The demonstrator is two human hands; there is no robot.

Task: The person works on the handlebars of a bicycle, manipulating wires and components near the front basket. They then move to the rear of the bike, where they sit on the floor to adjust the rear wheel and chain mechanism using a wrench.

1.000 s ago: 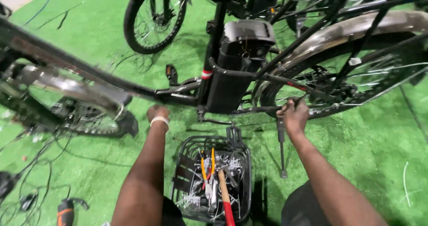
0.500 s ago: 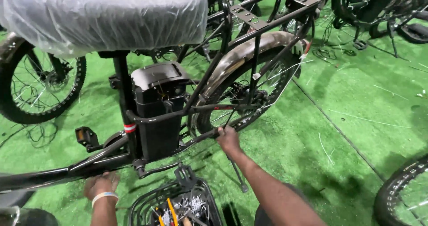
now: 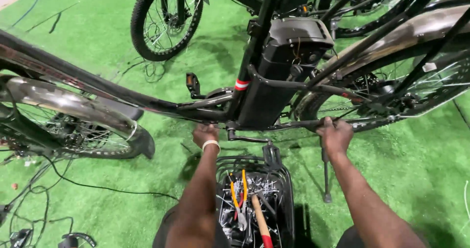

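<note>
Gripping the bicycle frame (image 3: 147, 101), the left hand (image 3: 205, 134) is closed near the crank; the right hand (image 3: 335, 134) is clenched on the chainstay (image 3: 293, 124). Tools in the basket (image 3: 284, 179) lie untouched.

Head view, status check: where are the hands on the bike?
Left hand on frame by the crank. Right hand gripping the lower rear frame tube. Wire basket of tools sits between the arms, kickstand down.

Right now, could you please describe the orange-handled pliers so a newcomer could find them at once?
Start at the black bicycle frame both hands are on; directly below sits a black wire basket of tools. The pliers lie inside it, the only orange-handled tool, left of the wooden handle with a red end.
</note>
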